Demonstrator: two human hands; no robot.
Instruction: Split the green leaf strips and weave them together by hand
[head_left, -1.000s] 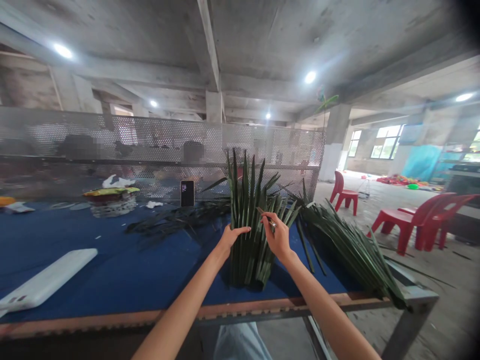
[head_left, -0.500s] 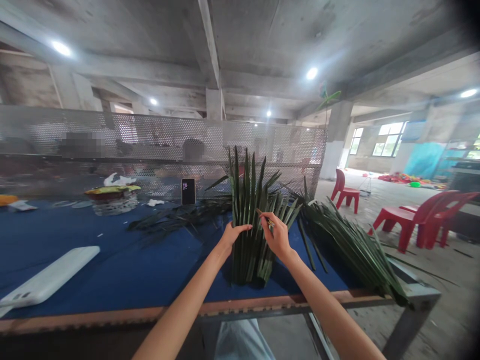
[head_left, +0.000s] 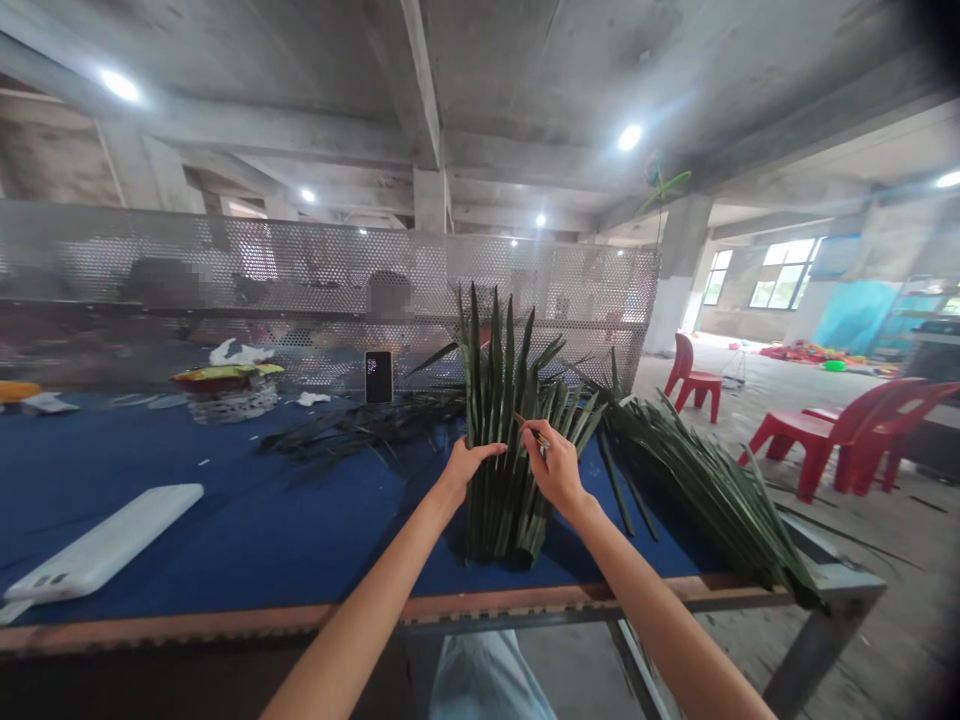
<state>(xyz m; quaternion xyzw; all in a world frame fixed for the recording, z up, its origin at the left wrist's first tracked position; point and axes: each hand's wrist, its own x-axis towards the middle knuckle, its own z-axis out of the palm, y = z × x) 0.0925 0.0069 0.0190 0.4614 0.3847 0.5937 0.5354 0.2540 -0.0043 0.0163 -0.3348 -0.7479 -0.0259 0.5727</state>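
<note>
A bundle of long green leaf blades (head_left: 501,510) stands upright on the blue table, its cut ends near the front edge. My left hand (head_left: 466,468) is wrapped around the bundle's left side, thumb across the front and fingers hidden behind. At the right side, my right hand (head_left: 553,462) is closed in a pinch on a thin brownish stick-like piece (head_left: 521,420), whose tip lies against the blades. What exactly this piece is, I cannot make out. Shorter blades (head_left: 574,410) fan out behind my right hand.
More leaf blades (head_left: 712,500) lie at the table's right end, with loose ones (head_left: 360,425) behind. A white power bank (head_left: 105,545), a phone (head_left: 379,377) and a glass bowl (head_left: 232,400) are on the table (head_left: 300,540). A perforated metal screen (head_left: 315,260) rises behind. Red chairs (head_left: 832,435) stand right.
Both hands hold nearly the same places on and beside the bundle. The view has shifted slightly.
</note>
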